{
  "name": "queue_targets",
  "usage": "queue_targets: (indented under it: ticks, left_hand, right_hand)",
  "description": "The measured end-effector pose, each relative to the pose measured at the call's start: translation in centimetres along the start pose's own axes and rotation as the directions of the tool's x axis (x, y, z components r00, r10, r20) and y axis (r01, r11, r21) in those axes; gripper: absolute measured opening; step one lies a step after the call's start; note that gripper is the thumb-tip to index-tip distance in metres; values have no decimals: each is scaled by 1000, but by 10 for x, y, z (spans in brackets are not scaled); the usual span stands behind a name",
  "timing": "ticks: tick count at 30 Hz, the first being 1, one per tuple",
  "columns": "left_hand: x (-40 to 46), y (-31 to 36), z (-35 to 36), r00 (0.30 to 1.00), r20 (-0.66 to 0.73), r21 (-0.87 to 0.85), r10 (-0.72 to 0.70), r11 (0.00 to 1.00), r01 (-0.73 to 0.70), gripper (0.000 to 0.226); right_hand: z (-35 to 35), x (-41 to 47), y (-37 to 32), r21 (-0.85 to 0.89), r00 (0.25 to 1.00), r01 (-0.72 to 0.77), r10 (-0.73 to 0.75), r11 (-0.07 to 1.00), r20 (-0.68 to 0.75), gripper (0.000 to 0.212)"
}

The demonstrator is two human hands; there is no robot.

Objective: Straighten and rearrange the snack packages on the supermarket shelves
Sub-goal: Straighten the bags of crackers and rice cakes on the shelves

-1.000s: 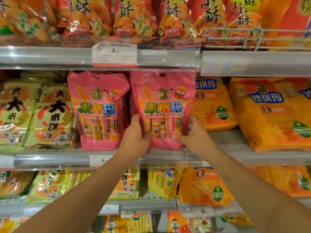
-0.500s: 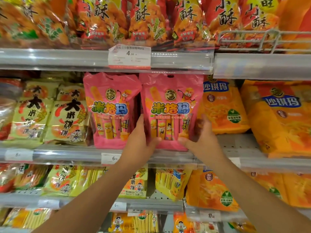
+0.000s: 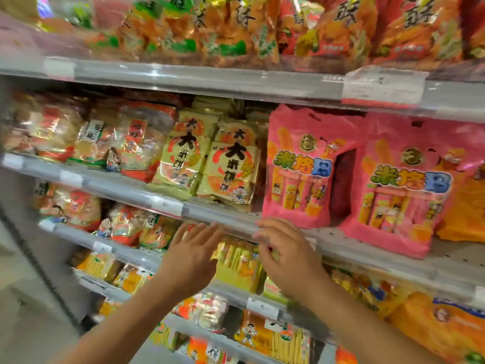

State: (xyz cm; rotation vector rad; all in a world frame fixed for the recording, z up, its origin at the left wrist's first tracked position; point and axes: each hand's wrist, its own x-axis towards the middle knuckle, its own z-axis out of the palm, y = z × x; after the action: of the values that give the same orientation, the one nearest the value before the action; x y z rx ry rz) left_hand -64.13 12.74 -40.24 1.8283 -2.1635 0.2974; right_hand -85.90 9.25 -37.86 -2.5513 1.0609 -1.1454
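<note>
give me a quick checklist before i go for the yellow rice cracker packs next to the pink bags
1. Left hand free: ok, fingers spread, holding nothing.
2. Right hand free: ok, loosely curled in front of the shelf rail, nothing in it.
3. Pink bags upright and facing out: ok, both stand on the shelf with a dark gap between them.
4. Yellow rice cracker packs straight: not ok, they are stacked and lean unevenly.
5. Path to the packs: ok, nothing between the hands and that shelf.
6. Packs behind the front row: cannot tell, hidden and blurred.
</note>
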Motion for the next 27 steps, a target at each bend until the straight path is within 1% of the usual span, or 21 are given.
queue_targets:
  ticks: [1,3,5,7,9,11,14,17,20,24,27]
  left_hand:
    - [-8,-23,-1,999,6,11,-40,999,40,65]
    - [-25,-68,-4,991,43,-21,-125,992,126,60]
    - [-43,-112,-7,984,80,-35,-157,987,160,60]
    - [-58,-155,-13,977,81,-62,-195,978,200,60]
    - [-70,-195,-19,968,70,-131,-240,960,248,58]
    - [-77,-233,-26,958,55,-177,-281,942,287,58]
    - [-80,-280,-34,954,54,-203,-295,932,300,63]
    - [-70,-314,-41,961,41,-208,-272,939,275,65]
    - [-50,-336,-43,970,28,-203,-242,949,243,64]
    - [-14,-357,-38,976,12,-188,-215,959,214,64]
    - [8,-374,-32,976,-40,-138,-212,969,205,64]
  right_hand:
    - [15,14,-11,4,1000,18,-18,1000,13,23]
    - [47,44,-33,-3,998,51,-50,999,38,24]
    - [81,77,-59,-1,994,33,-33,999,103,31]
    - [116,111,-84,-33,986,31,-25,999,165,38]
    - [150,141,-105,-82,979,42,-24,996,204,47]
    - [181,163,-117,-139,969,20,15,990,246,56]
    - [209,175,-120,-282,947,-55,140,958,290,64]
    - [220,170,-118,-388,959,-74,172,919,225,61]
    - [219,167,-117,-415,962,-60,163,908,218,51]
    - [218,180,-123,-351,975,-74,141,934,170,39]
    - [228,209,-133,-238,992,-13,43,971,120,35]
